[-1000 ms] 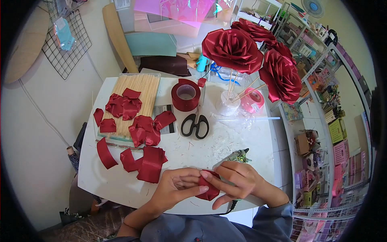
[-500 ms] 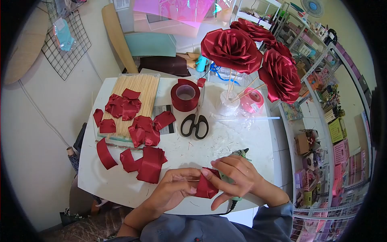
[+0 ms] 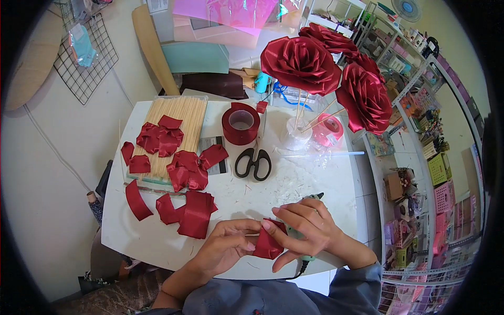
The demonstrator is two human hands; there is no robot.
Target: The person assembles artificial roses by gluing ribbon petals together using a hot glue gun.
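Observation:
A piece of dark red satin ribbon (image 3: 270,247) with folded corners is pinched between my two hands above the front of the table. My left hand (image 3: 223,244) grips its left edge with thumb and fingertips. From the other side, my right hand (image 3: 310,228) presses a fingertip on the upper part, its other fingers spread. Partly hidden under the right hand lies a green glue gun (image 3: 308,258) with a black cord. To the left are a stack of cut ribbon pieces (image 3: 195,218) and several loose, shaped ones (image 3: 188,170).
Black-handled scissors (image 3: 253,164) and a ribbon roll (image 3: 241,123) lie mid-table. Bamboo sticks (image 3: 191,113) sit at the back left, with ribbon petals on them. Large red ribbon roses (image 3: 302,65) on sticks stand in a white holder (image 3: 295,137), beside a pink tape roll (image 3: 329,128). Shelves (image 3: 420,210) line the right.
My right hand's fingers have shifted very slightly on the ribbon piece. Both hands keep hold of it in the same place, and the other things stay put.

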